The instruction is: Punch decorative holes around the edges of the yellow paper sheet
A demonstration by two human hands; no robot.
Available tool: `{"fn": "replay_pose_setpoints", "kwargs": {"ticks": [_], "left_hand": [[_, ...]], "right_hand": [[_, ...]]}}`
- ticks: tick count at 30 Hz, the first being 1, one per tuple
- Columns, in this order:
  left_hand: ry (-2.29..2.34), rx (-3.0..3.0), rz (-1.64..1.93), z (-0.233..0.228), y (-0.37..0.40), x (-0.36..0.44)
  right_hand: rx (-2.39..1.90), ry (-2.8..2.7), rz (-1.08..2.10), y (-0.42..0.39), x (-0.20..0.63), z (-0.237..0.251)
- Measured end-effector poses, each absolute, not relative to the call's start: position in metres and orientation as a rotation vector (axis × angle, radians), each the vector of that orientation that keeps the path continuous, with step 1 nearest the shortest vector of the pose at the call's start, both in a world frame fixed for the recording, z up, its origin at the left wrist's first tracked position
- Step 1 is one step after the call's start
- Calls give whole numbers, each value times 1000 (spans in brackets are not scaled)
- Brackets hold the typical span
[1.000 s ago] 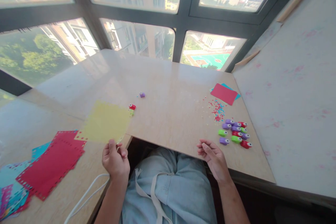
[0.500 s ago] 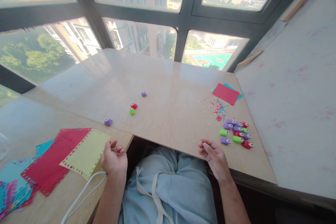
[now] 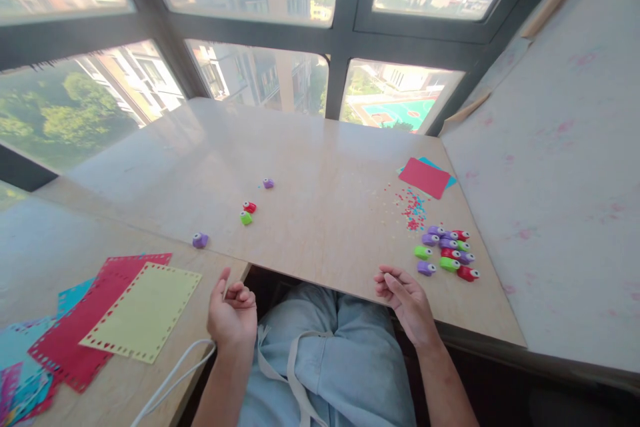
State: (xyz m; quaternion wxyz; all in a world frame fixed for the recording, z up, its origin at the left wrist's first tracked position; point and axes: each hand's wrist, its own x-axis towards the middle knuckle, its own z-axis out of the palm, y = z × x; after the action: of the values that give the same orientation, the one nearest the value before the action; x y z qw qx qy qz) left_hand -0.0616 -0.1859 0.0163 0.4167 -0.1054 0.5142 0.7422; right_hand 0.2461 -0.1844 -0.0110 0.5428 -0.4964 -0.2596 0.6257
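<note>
My left hand (image 3: 231, 312) hangs just off the table edge (image 3: 320, 278), fingers loosely curled on nothing, with the yellow sheet (image 3: 143, 311) lying flat just beside it on top of the red sheet (image 3: 75, 340). My right hand (image 3: 407, 300) rests at the near edge, half open and empty, close to the cluster of little punches (image 3: 447, 254). I judge the risks small but real. The white cord (image 3: 175, 377) loops right under my left wrist, and a careless pull could drag it across the stacked sheets. The purple punch (image 3: 200, 240) sits near the seam between the two boards, where a sweeping sleeve could knock it down. The paper bits (image 3: 413, 208) would scatter at any brush.
</note>
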Motion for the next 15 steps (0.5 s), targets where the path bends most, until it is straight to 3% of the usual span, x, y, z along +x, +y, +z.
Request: {"fn": "replay_pose_setpoints", "kwargs": {"ticks": [15], "left_hand": [[1116, 308, 1481, 30, -106, 57]], "right_hand": [[-1022, -526, 1512, -182, 247, -13]]}}
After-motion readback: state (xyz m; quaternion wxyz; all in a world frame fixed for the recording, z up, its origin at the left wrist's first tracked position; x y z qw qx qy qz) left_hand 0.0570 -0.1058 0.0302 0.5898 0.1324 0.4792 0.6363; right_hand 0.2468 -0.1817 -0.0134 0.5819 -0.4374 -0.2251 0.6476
